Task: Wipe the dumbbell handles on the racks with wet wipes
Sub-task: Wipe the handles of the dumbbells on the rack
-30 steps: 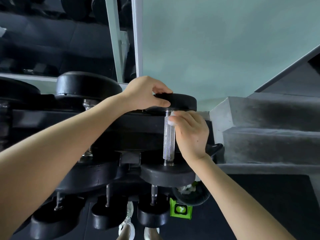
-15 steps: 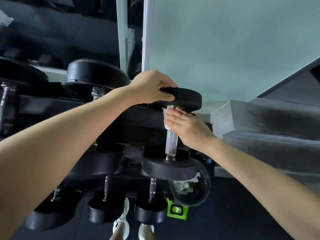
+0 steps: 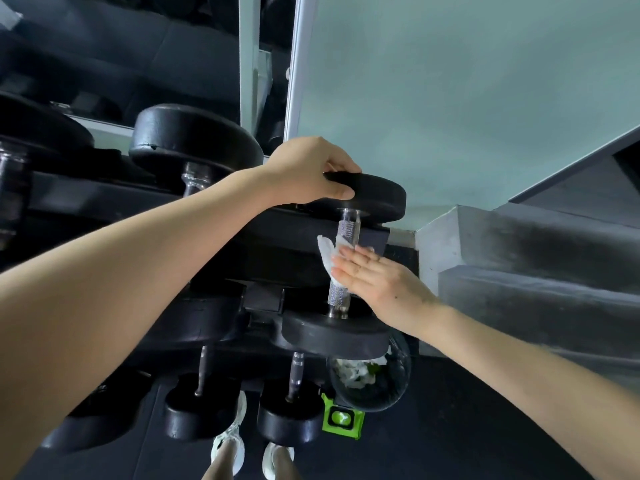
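Observation:
A black dumbbell lies on the top rack with its knurled metal handle (image 3: 347, 233) pointing toward me. My left hand (image 3: 311, 171) grips the rim of its far weight head (image 3: 377, 197). My right hand (image 3: 372, 275) lies flat with straight fingers against the middle of the handle, pressing a white wet wipe (image 3: 327, 252) onto it. The wipe sticks out to the left of my fingertips. The near weight head (image 3: 332, 336) sits below my right wrist.
More black dumbbells (image 3: 194, 143) fill the rack (image 3: 263, 251) to the left and the lower tiers. A bin (image 3: 370, 379) with used wipes and a green wipe pack (image 3: 341, 419) sit on the dark floor by my shoes. Concrete steps (image 3: 519, 258) rise at right.
My right hand has slid down the handle from just under the far head to the middle, opening from a curled grip to flat fingers. The wipe now shows more. My left hand keeps its hold.

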